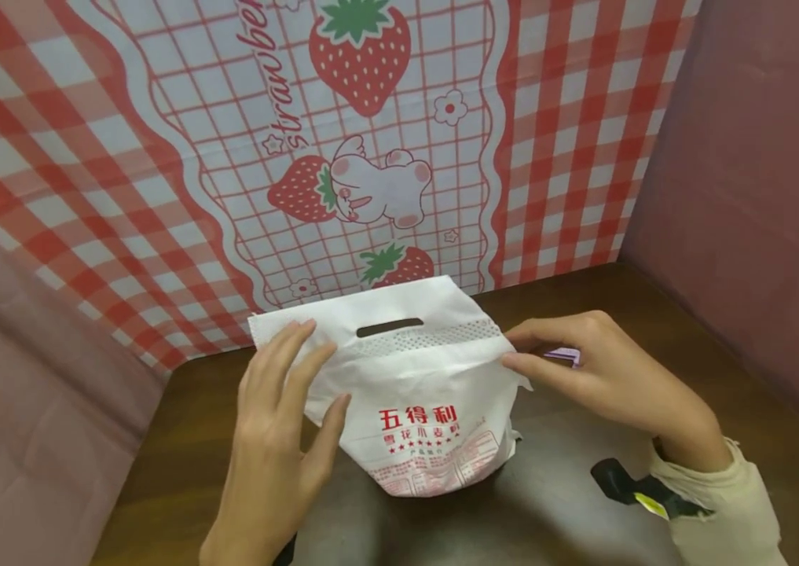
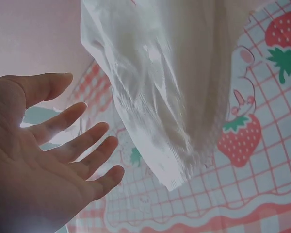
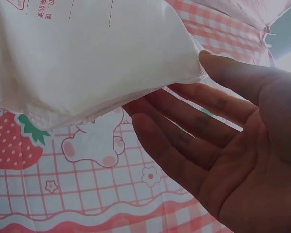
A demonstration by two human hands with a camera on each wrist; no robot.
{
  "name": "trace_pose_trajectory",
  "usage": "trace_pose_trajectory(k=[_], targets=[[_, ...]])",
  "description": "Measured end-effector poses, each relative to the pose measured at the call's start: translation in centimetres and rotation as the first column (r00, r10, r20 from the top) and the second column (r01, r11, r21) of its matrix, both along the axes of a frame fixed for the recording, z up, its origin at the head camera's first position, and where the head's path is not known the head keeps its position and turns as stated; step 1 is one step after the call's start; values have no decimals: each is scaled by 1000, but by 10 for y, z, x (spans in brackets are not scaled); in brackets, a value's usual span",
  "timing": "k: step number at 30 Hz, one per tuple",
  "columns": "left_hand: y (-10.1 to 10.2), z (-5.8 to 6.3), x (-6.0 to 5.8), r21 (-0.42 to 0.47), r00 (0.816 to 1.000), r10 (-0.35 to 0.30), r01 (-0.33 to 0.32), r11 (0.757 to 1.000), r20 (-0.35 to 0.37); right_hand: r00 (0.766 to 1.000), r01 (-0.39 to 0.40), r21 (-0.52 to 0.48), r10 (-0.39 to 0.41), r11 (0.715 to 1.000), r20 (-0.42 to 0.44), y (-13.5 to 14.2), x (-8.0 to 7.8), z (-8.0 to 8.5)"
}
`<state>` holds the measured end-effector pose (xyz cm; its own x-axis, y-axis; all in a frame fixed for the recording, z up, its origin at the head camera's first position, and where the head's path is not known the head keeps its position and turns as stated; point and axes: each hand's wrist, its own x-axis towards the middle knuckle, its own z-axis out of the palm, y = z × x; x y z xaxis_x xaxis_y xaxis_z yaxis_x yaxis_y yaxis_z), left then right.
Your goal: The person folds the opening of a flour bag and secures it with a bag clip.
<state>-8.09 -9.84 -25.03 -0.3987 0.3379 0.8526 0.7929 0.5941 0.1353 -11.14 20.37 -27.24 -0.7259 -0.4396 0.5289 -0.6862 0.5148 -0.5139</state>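
A white bag (image 1: 413, 377) with red printed characters and a slot handle stands upright on the brown table. My left hand (image 1: 275, 424) is beside the bag's left side, fingers spread and overlapping its edge in the head view. In the left wrist view, a gap separates that hand (image 2: 53, 155) from the bag (image 2: 160, 87). At the bag's right edge is my right hand (image 1: 590, 369), thumb in front. The right wrist view shows its thumb at the corner of the bag (image 3: 102, 53) and the other fingers (image 3: 174, 145) extended, some tips behind it. What the bag contains is hidden.
A purple object (image 1: 565, 356), mostly hidden, lies behind the right hand on the table (image 1: 611, 291). Behind the table hangs a red-and-white checked cloth (image 1: 569, 157) with strawberries. Pink fabric (image 1: 760, 173) covers both sides.
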Motion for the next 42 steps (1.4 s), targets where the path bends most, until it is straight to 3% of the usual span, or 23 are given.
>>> trace_pose_trajectory(k=[7, 13, 18, 22, 29, 35, 42], targets=[[12, -2, -2, -10, 998, -62, 62, 998, -30, 1000, -20, -11, 20, 1000, 11, 1, -2, -1], [28, 10, -8, -68, 995, -92, 89, 994, -46, 1000, -7, -12, 7, 1000, 4, 3, 0, -2], [38, 17, -19, -130, 995, -97, 91, 987, -35, 1000, -6, -23, 6, 1000, -1, 0, 0, -1], [44, 15, -34, -179, 998, -65, 62, 982, -13, 1000, -12, -26, 11, 1000, -25, -2, 0, -2], [54, 5, -54, -256, 993, 99, -81, 963, 59, 999, 15, -10, -16, 1000, -52, -4, -2, -3], [54, -3, -47, -150, 993, 114, -109, 983, 32, 999, 14, 19, -13, 1000, -41, -8, -4, -5], [53, -2, -31, -8, 996, 52, -53, 999, -78, 1000, -2, 26, 3, 1000, -24, -11, -2, -5]])
